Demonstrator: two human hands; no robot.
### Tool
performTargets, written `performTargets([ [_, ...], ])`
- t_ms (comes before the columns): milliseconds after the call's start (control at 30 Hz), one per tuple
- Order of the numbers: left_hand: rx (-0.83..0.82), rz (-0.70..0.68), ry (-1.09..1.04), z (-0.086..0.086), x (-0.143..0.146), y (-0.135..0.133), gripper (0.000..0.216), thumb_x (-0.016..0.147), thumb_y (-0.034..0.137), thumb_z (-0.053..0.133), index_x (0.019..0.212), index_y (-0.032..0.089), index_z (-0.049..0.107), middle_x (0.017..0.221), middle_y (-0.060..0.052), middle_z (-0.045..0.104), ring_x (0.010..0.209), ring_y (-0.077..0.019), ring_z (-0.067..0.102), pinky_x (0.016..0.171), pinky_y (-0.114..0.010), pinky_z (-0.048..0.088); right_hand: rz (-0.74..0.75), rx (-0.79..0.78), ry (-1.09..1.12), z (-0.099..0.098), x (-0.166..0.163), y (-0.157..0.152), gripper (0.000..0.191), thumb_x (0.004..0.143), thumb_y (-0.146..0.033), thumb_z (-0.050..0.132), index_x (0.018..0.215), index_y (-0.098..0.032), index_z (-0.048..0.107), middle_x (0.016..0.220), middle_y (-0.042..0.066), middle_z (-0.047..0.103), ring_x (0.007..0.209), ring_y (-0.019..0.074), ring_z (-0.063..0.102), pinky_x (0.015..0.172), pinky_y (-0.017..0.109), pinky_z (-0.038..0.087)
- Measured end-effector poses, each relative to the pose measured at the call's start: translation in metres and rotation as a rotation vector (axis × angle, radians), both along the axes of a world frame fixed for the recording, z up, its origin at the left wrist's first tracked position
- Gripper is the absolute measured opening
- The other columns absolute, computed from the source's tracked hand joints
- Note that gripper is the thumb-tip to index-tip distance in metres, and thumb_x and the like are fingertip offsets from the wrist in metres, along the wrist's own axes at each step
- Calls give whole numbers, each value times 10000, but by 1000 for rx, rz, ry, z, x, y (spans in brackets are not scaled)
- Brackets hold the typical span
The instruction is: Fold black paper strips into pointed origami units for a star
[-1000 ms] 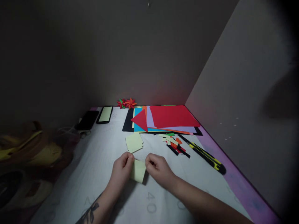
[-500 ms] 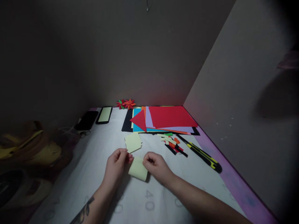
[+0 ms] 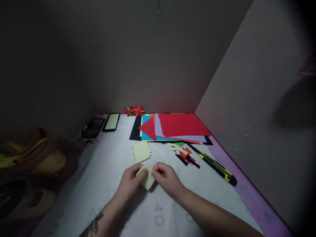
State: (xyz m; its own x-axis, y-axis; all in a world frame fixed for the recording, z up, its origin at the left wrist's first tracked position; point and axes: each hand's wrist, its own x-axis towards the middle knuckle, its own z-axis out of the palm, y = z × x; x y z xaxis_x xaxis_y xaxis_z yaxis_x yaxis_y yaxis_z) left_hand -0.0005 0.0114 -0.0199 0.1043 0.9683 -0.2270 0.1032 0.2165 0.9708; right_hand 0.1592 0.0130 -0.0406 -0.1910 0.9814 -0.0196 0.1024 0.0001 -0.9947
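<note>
Between my hands is a small pale yellow-green square of paper (image 3: 148, 181), held just over the white table cover. My left hand (image 3: 132, 179) pinches its left side, the thumb lying on top. At the opposite side, my right hand (image 3: 167, 179) grips the edge between thumb and curled fingers. Just beyond my hands lies a small stack of similar pale paper squares (image 3: 141, 151), its edges not quite lined up.
Paper scraps (image 3: 184, 153) in several colours lie beyond my right hand, beside a yellow-and-black utility knife (image 3: 217, 168). Behind are coloured sheets (image 3: 184, 125) with a red paper triangle (image 3: 148, 129), two folded paper stars (image 3: 138, 111) and a phone (image 3: 111, 122). A wall (image 3: 247, 98) rises on the right.
My left hand has moved right and now grips the paper's left side with the thumb on top. The paper has turned and looks flatter. My right hand keeps its pinch.
</note>
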Motion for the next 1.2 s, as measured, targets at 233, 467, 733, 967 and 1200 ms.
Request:
performTargets([
  [233,-179,88,-282,2,-3,3,280,713,403,671,704,141,573,586,24,561,513,-93,445,527,-214,327,96,75,180,-7,9,-1,386,819,-282,592,1197,-211,564,861,24,580,729,128,547,641,241,456],
  [467,-181,37,-305,0,-2,1,284,710,396,685,712,127,594,621,0,593,541,-100,476,555,-223,349,96,312,-14,-4,16,0,243,854,-250,586,1069,-232,697,873,47,627,830,165,602,736,289,496],
  [733,-148,-37,-262,-2,-1,-2,329,746,452,645,741,128,594,646,-15,574,568,-115,473,556,-232,350,95,333,-14,-4,15,0,215,859,-218,565,1004,-234,723,879,56,670,828,172,632,741,304,516],
  [967,-116,-49,-225,-2,-1,-1,307,760,433,624,740,128,592,639,-11,563,567,-117,465,559,-233,347,141,303,22,-2,16,1,243,834,-247,589,1052,-227,695,923,65,657,851,186,626,744,315,514],
  [1200,-125,-51,-215,0,-1,-1,318,755,449,629,737,134,589,647,-3,560,582,-114,463,562,-227,347,106,265,2,-4,15,2,199,795,-192,605,958,-218,717,884,55,682,820,180,641,725,297,515],
])
